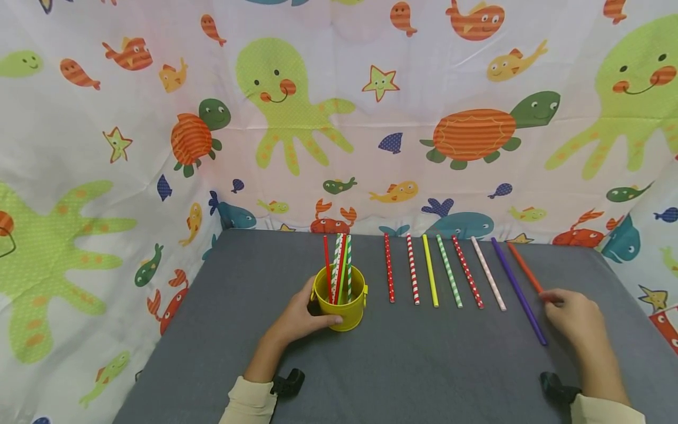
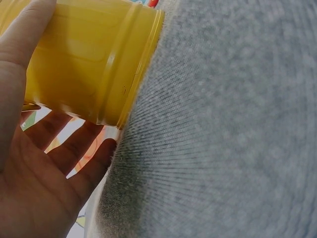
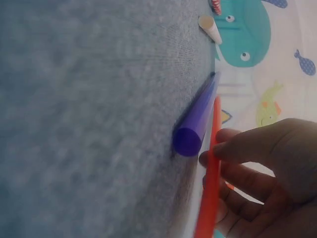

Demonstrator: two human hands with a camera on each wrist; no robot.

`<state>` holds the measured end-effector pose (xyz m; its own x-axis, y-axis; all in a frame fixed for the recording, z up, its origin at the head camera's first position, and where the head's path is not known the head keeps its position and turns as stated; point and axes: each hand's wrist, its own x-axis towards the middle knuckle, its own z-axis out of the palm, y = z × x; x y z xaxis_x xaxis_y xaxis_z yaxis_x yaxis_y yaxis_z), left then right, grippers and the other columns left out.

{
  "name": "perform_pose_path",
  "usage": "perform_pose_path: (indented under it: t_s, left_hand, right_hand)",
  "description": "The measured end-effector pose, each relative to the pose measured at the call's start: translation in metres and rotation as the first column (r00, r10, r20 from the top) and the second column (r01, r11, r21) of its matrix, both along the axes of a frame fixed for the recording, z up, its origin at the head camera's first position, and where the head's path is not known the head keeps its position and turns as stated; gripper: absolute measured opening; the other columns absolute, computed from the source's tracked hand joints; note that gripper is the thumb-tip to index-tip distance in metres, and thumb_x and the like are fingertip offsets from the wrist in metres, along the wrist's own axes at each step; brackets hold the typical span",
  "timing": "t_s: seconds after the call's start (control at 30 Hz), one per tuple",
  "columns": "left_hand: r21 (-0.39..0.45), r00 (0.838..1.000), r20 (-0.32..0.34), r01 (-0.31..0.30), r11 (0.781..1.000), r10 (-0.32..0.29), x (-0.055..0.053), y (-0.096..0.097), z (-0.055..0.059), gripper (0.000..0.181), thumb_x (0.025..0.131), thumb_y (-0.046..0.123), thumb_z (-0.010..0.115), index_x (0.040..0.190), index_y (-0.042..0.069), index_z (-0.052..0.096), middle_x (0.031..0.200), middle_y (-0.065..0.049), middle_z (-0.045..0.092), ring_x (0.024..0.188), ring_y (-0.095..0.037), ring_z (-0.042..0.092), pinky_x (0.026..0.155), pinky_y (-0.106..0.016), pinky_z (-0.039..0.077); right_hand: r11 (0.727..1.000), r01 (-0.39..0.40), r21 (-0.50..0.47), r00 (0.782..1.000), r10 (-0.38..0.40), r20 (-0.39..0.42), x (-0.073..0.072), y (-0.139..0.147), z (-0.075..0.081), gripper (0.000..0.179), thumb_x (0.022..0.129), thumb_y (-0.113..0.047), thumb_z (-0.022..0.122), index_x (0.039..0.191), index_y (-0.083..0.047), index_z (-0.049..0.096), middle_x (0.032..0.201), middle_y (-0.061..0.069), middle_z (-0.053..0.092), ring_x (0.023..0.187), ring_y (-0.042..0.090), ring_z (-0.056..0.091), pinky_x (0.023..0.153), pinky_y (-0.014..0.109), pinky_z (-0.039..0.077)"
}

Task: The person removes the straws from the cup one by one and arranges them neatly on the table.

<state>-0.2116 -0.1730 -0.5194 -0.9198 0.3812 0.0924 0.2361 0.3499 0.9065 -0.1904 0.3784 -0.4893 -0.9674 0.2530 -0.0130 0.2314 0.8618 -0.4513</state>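
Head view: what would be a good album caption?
The left hand holds a yellow pail of straws while the right hand pinches an orange straw.

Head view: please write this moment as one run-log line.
left hand: holds yellow bucket | right hand: pinches orange straw | purple straw: on grey table

We cannot see the lower tips of the straws (image 1: 336,259) gathered inside the yellow bucket (image 1: 351,320)
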Motion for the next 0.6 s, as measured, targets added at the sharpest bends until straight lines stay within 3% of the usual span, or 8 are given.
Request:
perform_pose_path:
  t_s: [0.23,0.6]
  left_hand:
    - [-0.001,1.0,-0.006,0.005,1.0,-0.005,0.0,-0.001,-0.001,0.099,0.076,0.035,0.09,0.153,0.031,0.029,0.138,0.011,0.053,0.123,-0.01,0.051,0.109,-0.044,0.037]
    - [-0.006,1.0,0.003,0.007,1.0,-0.007,0.001,-0.001,0.003,0.099,0.076,0.037,0.09,0.154,0.032,0.029,0.139,0.012,0.053,0.124,-0.01,0.051,0.109,-0.045,0.037]
  right_hand:
    - [0.995,-0.084,0.061,0.996,0.085,-0.012,-0.011,0.004,-0.001,0.021,0.082,0.0,0.061,0.099,0.007,0.071,0.102,0.035,0.063,0.09,0.052,0.056,0.073,0.062,0.042]
    - [0.986,-0.134,0.1,0.991,0.135,-0.001,-0.022,0.004,0.0,0.022,0.079,0.0,0.062,0.098,0.008,0.07,0.079,0.019,0.065,0.074,0.039,0.057,0.06,0.049,0.042]
